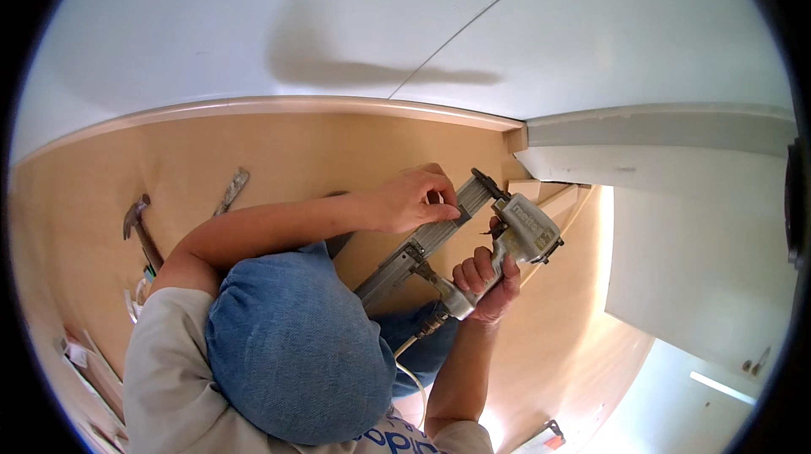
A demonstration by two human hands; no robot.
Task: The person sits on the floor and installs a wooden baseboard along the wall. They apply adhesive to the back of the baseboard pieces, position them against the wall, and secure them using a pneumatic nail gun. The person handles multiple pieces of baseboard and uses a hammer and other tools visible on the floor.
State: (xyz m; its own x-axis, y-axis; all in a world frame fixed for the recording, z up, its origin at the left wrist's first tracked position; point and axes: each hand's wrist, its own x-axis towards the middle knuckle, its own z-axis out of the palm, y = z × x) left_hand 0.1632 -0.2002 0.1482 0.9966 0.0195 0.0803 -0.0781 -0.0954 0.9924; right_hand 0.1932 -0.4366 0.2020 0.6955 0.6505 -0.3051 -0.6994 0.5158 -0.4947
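My right hand (490, 289) wraps round the handle of a metallic grey pneumatic nail gun (530, 233), held tilted over the wood-coloured floor. Its long magazine (401, 264) runs from the nose at upper right down to the left. My left hand (416, 199) reaches across from the left, thumb and fingers pinched at the magazine's upper part by a small dark piece (464, 215). Whether something small lies between those fingers is hidden. A yellowish air hose (406, 346) joins the brass fitting (432, 321) below the handle. My denim-covered knee (296, 344) hides the magazine's lower end.
A claw hammer (145, 230) and a narrow metal tool (231, 190) lie on the floor at left. Ahead, a wooden baseboard strip (279, 105) edges the white wall (203, 40). Wood offcuts (553, 203) sit by the corner. A white panel (693, 243) stands at right.
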